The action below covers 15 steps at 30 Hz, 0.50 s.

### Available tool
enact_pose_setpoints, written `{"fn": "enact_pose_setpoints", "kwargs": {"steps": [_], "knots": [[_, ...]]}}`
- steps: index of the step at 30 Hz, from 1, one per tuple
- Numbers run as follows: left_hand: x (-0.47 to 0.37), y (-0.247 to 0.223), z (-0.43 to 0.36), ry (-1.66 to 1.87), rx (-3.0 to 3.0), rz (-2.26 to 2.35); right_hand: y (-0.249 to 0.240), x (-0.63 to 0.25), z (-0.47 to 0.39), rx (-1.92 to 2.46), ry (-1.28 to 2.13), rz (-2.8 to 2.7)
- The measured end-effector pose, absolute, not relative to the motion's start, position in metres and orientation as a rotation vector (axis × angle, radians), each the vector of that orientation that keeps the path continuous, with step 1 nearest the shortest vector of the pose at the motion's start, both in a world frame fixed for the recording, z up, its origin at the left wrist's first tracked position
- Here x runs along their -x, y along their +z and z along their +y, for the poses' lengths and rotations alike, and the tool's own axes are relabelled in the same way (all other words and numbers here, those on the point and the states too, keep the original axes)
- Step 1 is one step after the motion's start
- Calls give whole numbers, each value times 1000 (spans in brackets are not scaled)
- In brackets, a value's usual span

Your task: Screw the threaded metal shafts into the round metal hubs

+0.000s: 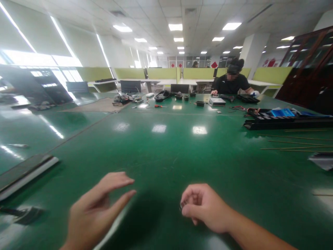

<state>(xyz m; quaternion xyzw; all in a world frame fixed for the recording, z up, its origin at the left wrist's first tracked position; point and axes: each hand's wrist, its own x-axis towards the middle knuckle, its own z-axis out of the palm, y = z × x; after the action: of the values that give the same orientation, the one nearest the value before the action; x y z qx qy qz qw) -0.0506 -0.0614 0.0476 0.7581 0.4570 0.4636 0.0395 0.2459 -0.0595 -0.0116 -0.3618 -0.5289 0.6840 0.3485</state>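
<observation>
My left hand is over the near part of the green table, thumb and fingers apart with nothing between them. To its right, my right hand has its fingers curled and pinched on a small shiny metallic object. Most of that object is hidden by the fingers, and I cannot make out what it is. The two hands are apart from each other.
A long grey-edged board lies at the left. Thin sticks and a black tray with blue packets are at the right. Farther back are a red screwdriver, electronic parts, and a seated person in black.
</observation>
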Motion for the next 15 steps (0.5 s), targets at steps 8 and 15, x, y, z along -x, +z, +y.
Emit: {"fn": "enact_pose_setpoints", "kwargs": {"steps": [8,15], "knots": [[-57,47,-48,1007,-2504,397,-7,-251,-57,793,1983,-1171],[-37,42,-54,1077,-2335,613,-16,-248,-55,718,2042,-1221]]}}
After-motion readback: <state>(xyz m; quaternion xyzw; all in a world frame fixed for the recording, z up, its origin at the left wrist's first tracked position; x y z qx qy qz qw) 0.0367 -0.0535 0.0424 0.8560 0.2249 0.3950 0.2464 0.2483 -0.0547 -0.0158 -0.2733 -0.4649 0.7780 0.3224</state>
